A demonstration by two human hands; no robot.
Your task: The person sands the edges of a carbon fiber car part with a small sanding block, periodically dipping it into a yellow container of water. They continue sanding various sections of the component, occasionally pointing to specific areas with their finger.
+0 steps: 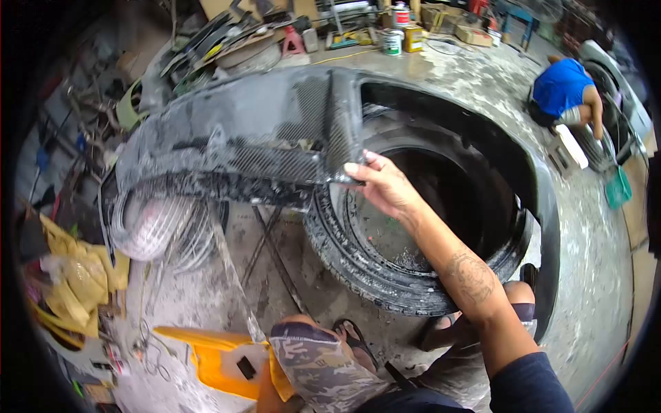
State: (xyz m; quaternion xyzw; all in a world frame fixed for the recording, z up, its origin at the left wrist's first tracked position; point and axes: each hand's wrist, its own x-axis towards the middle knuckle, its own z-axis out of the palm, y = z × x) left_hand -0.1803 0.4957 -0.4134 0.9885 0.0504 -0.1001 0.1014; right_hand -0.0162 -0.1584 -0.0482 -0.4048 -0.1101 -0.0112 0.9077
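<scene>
A large grey-and-black car bumper (275,103) with bare carbon-fibre-weave patches lies across the view, wet and smeared with whitish residue. My right hand (385,184) pinches the corner of its weave-covered section, thumb on top and fingers curled round the edge. Beneath and beside that corner is a black tyre (385,286), lying flat. My left hand is hidden; only a bit of skin shows at the bottom beside my knee. Close to it is a yellow-orange panel (213,365) with a small dark square (246,367) on it.
Under the bumper's left side stands a whitish wire fan guard (172,234). Yellow crumpled material (76,275) lies at left. Paint cans (392,43) and scrap line the back. A person in a blue top (561,89) crouches at upper right near a green scoop-like container (618,187).
</scene>
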